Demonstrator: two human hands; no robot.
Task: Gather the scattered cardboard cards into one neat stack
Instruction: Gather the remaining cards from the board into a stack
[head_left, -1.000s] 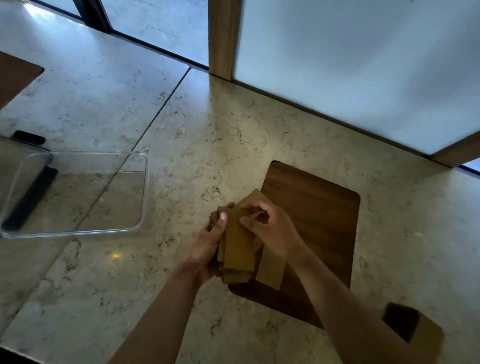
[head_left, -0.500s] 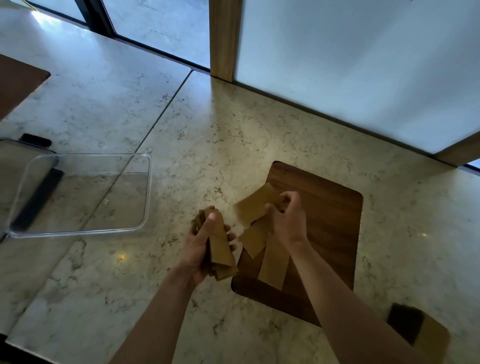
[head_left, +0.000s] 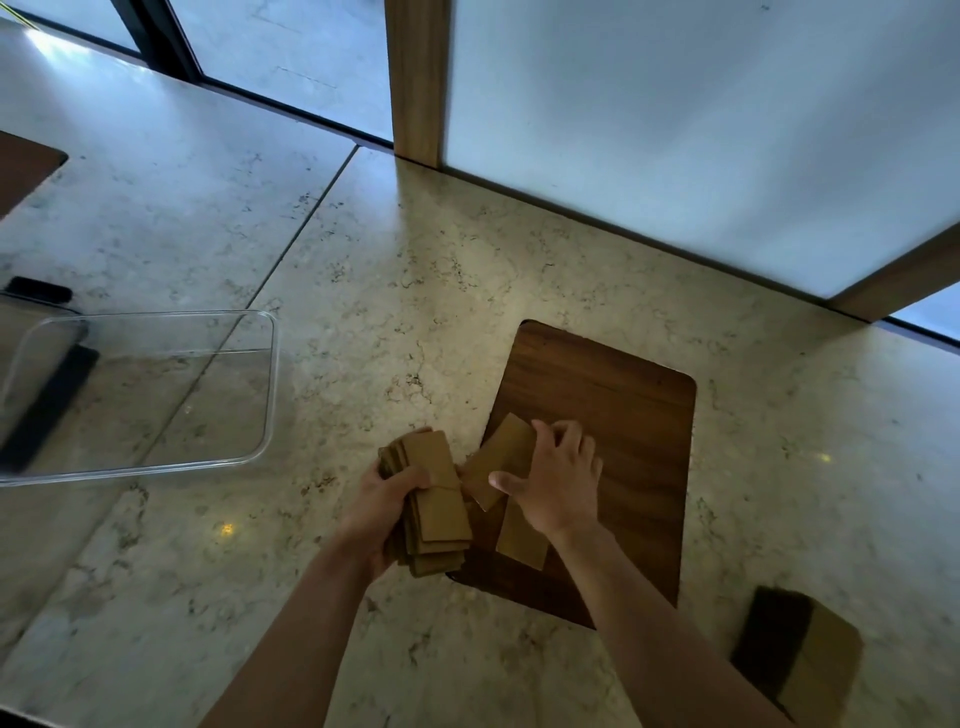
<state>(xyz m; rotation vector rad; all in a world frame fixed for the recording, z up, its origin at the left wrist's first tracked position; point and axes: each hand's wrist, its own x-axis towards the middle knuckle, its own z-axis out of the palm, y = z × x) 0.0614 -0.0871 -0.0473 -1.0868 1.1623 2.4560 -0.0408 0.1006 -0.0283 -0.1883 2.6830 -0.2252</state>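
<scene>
My left hand (head_left: 382, 506) grips an uneven stack of brown cardboard cards (head_left: 434, 499) just left of the dark wooden board (head_left: 618, 431). The cards in it are fanned and not squared. My right hand (head_left: 558, 480) lies palm down over loose cards on the board's near left corner. One loose card (head_left: 501, 460) sticks out tilted from under its fingers and thumb. Another loose card (head_left: 522, 535) lies below the wrist. What else sits under the right palm is hidden.
A clear plastic container (head_left: 140, 389) stands at the left on the marble counter (head_left: 363, 291). A dark phone-like object (head_left: 39, 288) lies behind it. A brown and black box (head_left: 797, 652) rests at the lower right. A wall and wooden post border the far side.
My left hand pulled the stack away to the left, then came back beside the board. My right hand dropped flat onto the loose cards and drew the tilted one toward the stack.
</scene>
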